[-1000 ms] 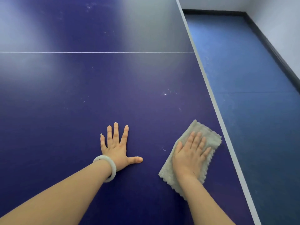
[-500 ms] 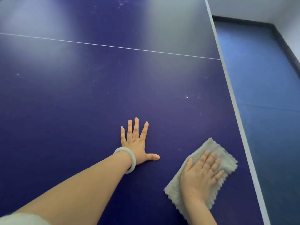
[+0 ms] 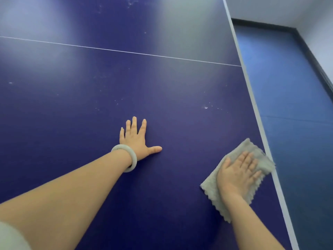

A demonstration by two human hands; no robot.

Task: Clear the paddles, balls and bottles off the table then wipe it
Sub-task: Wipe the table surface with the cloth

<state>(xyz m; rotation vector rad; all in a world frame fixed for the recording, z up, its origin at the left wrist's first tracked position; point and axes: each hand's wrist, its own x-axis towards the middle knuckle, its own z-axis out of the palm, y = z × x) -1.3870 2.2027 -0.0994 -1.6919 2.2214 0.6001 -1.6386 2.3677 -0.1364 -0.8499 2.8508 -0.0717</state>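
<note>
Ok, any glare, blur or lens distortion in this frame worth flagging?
Head view: pale glare washes out the far table top. Head view: the white edge line looks slightly bowed by the wide angle. Head view: the right hand and grey cloth are a little soft, the left hand is sharper, and the white specks are readable.

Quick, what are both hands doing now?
Left hand: open, flat on the table.
Right hand: open, pressing the grey cloth down.
</note>
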